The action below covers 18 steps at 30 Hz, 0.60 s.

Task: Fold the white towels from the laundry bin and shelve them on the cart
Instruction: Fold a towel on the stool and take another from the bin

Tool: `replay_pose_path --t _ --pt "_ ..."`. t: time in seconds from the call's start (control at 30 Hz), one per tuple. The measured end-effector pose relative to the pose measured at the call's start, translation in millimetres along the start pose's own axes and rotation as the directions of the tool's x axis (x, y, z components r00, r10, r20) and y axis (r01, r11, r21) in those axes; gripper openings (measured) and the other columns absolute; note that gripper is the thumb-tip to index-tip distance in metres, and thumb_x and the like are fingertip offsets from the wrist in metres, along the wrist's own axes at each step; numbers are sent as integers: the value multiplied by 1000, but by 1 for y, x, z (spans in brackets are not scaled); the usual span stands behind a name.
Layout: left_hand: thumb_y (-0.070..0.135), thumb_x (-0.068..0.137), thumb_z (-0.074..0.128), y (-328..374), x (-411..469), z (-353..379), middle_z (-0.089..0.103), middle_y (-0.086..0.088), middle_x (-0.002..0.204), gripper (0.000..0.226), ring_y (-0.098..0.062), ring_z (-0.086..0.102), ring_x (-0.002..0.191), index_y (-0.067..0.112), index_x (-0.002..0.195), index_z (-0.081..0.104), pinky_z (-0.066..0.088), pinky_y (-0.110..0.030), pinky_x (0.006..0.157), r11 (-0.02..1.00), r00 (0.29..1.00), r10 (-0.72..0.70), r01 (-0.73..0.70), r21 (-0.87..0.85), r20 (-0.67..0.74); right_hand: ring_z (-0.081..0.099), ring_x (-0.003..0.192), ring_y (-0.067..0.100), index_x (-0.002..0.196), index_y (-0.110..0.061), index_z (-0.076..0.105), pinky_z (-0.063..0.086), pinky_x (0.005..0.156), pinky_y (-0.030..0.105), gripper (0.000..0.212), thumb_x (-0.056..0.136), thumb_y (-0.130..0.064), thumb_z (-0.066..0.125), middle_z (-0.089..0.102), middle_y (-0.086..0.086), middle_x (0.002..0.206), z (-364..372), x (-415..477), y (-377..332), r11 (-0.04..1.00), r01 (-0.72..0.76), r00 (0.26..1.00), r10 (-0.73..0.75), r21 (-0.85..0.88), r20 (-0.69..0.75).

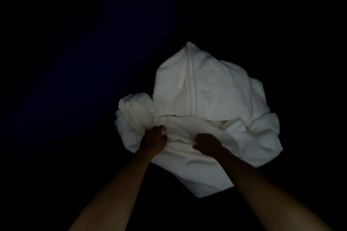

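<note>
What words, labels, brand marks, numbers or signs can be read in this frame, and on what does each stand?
None: no text can be read anywhere.
The white towels show plain cloth with a raised band and no visible tag or print.
The left hand and right hand grip the cloth and bear no writing.
The surroundings are too dark to show any sign or label.

white towels (202, 103) heaped ahead, surroundings too dark

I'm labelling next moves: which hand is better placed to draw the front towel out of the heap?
Probably right: the right hand grips a loose front fold of the towels, while the left hand holds cloth beside a tight bunch.
</note>
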State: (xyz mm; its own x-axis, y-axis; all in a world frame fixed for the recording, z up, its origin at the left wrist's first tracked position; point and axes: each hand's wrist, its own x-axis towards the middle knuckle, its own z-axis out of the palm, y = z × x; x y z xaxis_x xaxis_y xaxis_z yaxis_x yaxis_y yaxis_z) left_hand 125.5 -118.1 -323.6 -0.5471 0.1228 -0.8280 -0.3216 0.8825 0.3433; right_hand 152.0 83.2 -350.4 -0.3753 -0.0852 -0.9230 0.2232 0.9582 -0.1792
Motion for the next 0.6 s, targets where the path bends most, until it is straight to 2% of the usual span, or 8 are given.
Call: replay_pose_path --t 0.1,0.2,0.23,0.33,0.47,0.6 --pt "19 97 43 11 5 2 47 -7 140 37 -27 42 126 15 134 46 29 -25 101 999 997 54 -54 2 -57 46 121 30 127 -13 51 38 102 38 46 96 -45 41 50 12 132 1 -5 10 991 -78 992 88 111 -88" --pt "19 97 44 31 12 7 45 -6 141 38 -27 40 127 16 135 45 28 -25 102 997 993 79 -80 -11 -87 44 121 28 131 -15 48 40 98 37 42 95 -36 49 44 11 135 -3 -12 28 946 -99 930 199 309 -310" --pt "18 97 45 39 16 10 45 -6 142 38 -27 40 127 16 135 45 29 -26 102 996 993 81 -84 -33 -90 41 123 27 134 -16 44 41 97 37 44 94 -32 52 39 9 139 -5 -13 35 944 -100 902 220 315 -372" --pt "16 96 46 61 30 17 46 -9 140 39 -28 41 126 13 135 45 31 -28 105 990 986 118 -126 -64 -119 33 128 25 143 -20 32 41 96 36 58 91 -31 56 28 3 148 -20 -7 54 976 -92 850 180 196 -495" --pt "14 95 49 69 46 27 44 -9 142 41 -27 39 130 11 136 45 25 -26 106 986 973 148 -160 -55 -180 21 138 25 148 -23 21 31 105 36 71 89 -40 57 15 2 156 -33 18 60 995 -37 850 83 98 -521" --pt "8 91 55 55 60 34 52 -12 135 37 -28 45 126 5 128 52 25 -25 106 975 943 181 -208 -71 -279 2 144 31 151 -21 7 17 114 41 90 84 -53 58 -1 4 159 -42 53 40 996 12 859 33 86 -511"
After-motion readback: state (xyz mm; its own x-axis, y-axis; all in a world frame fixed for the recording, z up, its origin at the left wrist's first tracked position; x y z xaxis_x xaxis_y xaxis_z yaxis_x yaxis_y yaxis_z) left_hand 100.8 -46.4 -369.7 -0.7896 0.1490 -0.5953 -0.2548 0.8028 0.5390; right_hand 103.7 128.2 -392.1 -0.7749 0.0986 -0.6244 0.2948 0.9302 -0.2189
